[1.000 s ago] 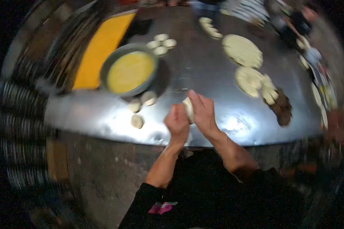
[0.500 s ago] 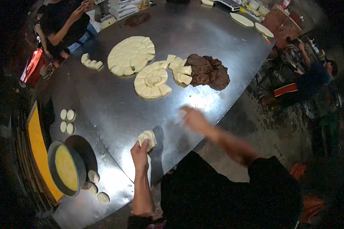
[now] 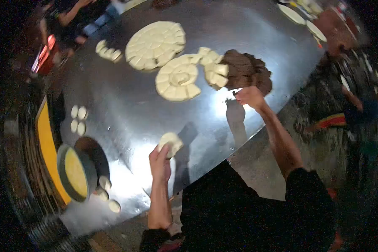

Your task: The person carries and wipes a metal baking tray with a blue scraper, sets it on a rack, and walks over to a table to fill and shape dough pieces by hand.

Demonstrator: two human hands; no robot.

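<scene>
My left hand (image 3: 160,161) is closed around a flattened piece of pale dough (image 3: 170,144), held up over the metal table with my thumb across it. My right hand (image 3: 250,97) is at the near edge of a large lump of dark brown paste (image 3: 245,69). Its fingers are pinched, and a small dark bit of paste (image 3: 234,93) shows at the fingertips. Left of the lump lie cut dough pieces (image 3: 216,74), a scored dough spiral (image 3: 178,78) and a larger scored dough round (image 3: 155,45).
A grey bowl of yellow liquid (image 3: 76,173) stands at the left, with small dough rounds (image 3: 114,206) near it and several more (image 3: 78,119) behind. A strip of dough pieces (image 3: 108,52) lies farther back. Other people are beyond the metal table (image 3: 126,105).
My right hand has moved away from my body to the brown paste, and a dark bit now shows at its fingertips. My left hand still holds the dough. The view has shifted.
</scene>
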